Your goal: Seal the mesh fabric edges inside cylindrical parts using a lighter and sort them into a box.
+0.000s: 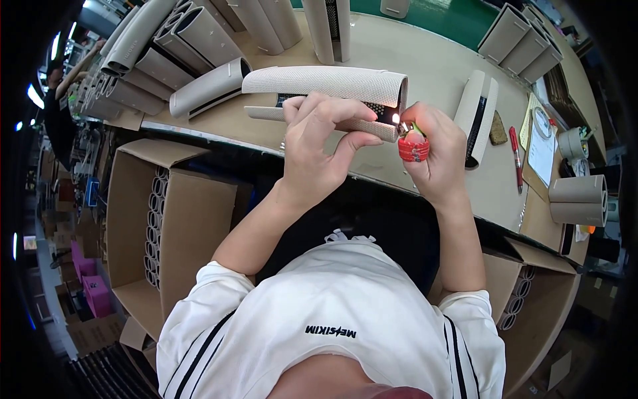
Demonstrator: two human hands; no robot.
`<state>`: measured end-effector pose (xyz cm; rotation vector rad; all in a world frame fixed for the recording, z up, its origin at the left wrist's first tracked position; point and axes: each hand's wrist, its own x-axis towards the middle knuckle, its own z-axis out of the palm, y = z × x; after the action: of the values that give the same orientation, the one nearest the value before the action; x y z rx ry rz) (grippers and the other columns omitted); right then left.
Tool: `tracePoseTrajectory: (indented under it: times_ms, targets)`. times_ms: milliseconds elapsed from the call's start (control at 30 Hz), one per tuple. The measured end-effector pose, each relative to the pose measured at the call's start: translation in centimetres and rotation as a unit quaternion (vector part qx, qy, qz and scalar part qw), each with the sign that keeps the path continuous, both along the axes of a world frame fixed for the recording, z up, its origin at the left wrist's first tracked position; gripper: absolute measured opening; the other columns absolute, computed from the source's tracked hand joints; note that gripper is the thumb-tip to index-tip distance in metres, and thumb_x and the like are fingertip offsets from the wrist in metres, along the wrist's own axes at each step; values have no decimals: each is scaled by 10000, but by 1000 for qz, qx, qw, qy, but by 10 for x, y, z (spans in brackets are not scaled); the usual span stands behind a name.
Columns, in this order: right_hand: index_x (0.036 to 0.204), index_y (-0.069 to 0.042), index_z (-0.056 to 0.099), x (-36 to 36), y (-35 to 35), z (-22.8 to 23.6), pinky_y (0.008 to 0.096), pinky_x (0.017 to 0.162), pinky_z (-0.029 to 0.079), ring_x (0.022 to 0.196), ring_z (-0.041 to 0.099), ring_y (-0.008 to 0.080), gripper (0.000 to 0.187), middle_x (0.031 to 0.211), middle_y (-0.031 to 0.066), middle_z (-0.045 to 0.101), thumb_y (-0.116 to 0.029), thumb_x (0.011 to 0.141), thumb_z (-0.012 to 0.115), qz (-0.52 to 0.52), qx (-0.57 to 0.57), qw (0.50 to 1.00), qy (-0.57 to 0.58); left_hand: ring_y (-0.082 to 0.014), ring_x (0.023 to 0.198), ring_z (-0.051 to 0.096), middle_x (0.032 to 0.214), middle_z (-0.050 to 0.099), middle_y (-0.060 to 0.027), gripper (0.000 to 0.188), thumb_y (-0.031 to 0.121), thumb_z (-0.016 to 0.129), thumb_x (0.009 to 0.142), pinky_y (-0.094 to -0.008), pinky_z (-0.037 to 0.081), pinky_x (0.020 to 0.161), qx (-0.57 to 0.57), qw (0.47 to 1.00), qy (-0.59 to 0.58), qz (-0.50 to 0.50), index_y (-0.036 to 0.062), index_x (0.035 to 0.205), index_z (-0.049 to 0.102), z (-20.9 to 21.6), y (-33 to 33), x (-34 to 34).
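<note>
My left hand (311, 149) grips a long beige fabric-textured shell (332, 81) by its near edge, thumb below and fingers over the rim. The shell lies sideways, its lengthwise slot toward me and a dark perforated lining showing inside. In my closed right hand (438, 156) is a lighter (413, 147) with a red band wrapped around it. Its small lit flame (396, 118) is at the right end of the shell, beside the slot. Whether the flame touches the material I cannot tell.
Several similar shells (203, 90) crowd the table's far left, with more (522, 43) at the far right. A slotted shell (475, 120), a brown block (498, 130) and a red pen (516, 159) lie right of my hands. Cardboard boxes (199, 246) flank me; a person works far left.
</note>
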<state>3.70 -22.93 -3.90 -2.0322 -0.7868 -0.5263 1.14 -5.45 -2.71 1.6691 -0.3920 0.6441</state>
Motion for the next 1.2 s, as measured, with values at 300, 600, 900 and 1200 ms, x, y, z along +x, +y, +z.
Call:
tracePoseTrajectory:
  times_ms: [300, 600, 900, 1200]
  targets:
    - [1019, -48, 572, -11, 12, -6, 363, 684, 409, 731, 491, 257, 409, 858, 86, 529, -395, 822, 663, -86, -18, 996, -21, -127, 773, 443, 851, 565, 41, 234, 55, 654, 767, -306, 243, 829, 250, 966, -63, 19, 170, 963, 706, -3, 18, 8]
    - [907, -105, 652, -18, 22, 10, 295, 561, 388, 623, 468, 173, 239, 734, 21, 511, -58, 677, 694, -135, 7, 986, -102, -136, 843, 445, 851, 516, -5, 53, 78, 627, 868, -260, 331, 824, -42, 983, 35, -174, 85, 909, 659, 12, 18, 0]
    - [865, -88, 646, -20, 18, 14, 289, 535, 380, 586, 460, 167, 195, 706, 18, 502, -55, 680, 698, -76, -42, 984, -158, -144, 908, 487, 916, 553, -19, 138, 184, 685, 871, -275, 382, 875, -228, 932, 171, -224, 67, 936, 650, 7, 26, -8]
    - [911, -50, 661, -20, -7, 57, 265, 579, 428, 615, 526, 153, 272, 827, 50, 601, 74, 670, 683, 158, 121, 960, 199, -227, 991, 586, 1121, 635, -115, 723, 352, 816, 713, -333, 454, 896, -101, 904, 270, -317, 37, 1301, 536, -12, 45, 6]
